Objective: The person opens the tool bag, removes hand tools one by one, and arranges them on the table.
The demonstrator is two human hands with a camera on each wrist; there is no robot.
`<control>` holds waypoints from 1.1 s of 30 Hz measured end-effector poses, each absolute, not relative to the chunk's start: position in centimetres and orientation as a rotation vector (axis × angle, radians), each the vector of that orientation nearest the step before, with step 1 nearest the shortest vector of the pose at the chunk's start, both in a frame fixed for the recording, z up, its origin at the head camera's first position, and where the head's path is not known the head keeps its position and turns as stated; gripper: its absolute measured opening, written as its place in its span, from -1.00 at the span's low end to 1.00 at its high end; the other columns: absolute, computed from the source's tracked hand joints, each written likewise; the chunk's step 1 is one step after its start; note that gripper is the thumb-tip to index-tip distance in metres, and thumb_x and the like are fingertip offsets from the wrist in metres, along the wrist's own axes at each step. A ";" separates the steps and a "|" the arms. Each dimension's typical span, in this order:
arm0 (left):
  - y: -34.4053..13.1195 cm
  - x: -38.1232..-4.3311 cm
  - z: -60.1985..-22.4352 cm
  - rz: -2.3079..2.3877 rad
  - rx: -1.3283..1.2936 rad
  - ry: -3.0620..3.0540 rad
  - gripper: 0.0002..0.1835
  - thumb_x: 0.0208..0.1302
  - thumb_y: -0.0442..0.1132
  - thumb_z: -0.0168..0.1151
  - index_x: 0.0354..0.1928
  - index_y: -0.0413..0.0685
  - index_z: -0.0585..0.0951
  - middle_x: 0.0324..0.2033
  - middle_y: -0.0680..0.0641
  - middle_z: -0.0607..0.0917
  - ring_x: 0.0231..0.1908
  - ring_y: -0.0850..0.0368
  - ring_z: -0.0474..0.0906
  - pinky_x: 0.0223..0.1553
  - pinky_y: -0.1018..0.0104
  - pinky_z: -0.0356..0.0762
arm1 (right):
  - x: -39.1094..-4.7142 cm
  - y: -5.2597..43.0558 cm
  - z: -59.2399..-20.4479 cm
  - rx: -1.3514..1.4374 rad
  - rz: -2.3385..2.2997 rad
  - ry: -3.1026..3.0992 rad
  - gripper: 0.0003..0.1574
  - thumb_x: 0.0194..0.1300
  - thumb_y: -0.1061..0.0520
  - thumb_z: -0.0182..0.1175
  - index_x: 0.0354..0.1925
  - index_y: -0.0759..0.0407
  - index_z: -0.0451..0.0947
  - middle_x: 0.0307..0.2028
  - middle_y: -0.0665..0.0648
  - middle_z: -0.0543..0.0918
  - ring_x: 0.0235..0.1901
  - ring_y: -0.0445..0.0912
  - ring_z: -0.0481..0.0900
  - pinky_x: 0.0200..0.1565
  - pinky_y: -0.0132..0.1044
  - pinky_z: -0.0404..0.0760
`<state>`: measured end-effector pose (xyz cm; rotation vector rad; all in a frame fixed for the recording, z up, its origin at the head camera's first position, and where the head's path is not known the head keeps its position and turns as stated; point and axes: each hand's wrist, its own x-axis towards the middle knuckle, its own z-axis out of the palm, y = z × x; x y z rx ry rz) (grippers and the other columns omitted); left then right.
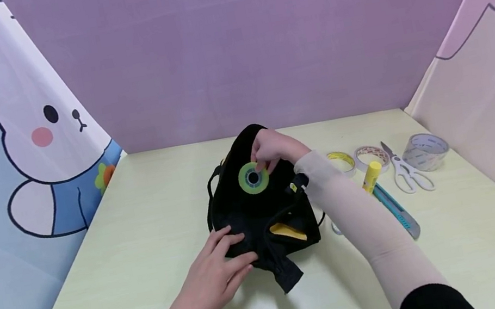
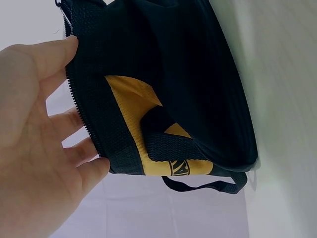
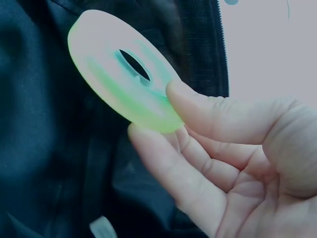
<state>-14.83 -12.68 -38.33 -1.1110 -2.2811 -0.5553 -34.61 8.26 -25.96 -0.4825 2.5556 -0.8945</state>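
Note:
A black zippered bag (image 1: 232, 207) lies with its mouth spread wide on the table, a yellow panel (image 2: 126, 104) showing on its side. My right hand (image 1: 276, 148) pinches a green, disc-shaped roll of tape (image 3: 99, 64) by its edge, between thumb and fingers. That roll hangs over the dark inside of the bag. At the near left, my left hand (image 1: 220, 269) grips the bag's zippered edge, thumb on one side and fingers on the other. A small pale object (image 3: 103, 228) shows low in the right wrist view against the black cloth.
Right of the bag are a yellow tape roll (image 1: 349, 157), another tape roll (image 1: 370, 148), a yellow glue stick (image 1: 372, 176), a teal utility knife (image 1: 395, 210), white-handled scissors (image 1: 409, 174) and a wide clear tape roll (image 1: 427, 158). A purple backdrop (image 1: 235, 57) closes the far side.

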 end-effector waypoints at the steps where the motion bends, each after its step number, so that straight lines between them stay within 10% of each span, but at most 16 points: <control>1: -12.7 -14.8 -38.4 -0.558 -1.111 -2.282 -0.57 0.58 0.07 -0.09 -0.16 0.11 0.77 -0.02 -0.12 0.63 0.19 -0.20 0.44 0.25 0.00 0.40 | -34.5 8.4 -25.8 -0.485 -0.892 2.562 -0.89 0.20 0.42 0.32 -0.24 0.38 0.67 -0.30 0.25 0.67 -0.40 0.01 0.69 -0.25 -0.12 0.73; 33: -12.3 -14.9 -38.4 -0.569 -1.111 -2.261 -0.57 0.58 0.05 -0.09 -0.16 0.10 0.77 -0.05 -0.12 0.64 0.18 -0.21 0.45 0.25 0.02 0.40 | -29.9 18.4 -23.2 -0.416 -1.381 2.570 -0.73 0.22 0.44 0.31 -0.10 0.55 0.56 -0.41 0.15 0.62 -0.48 -0.12 0.62 -0.37 -0.28 0.71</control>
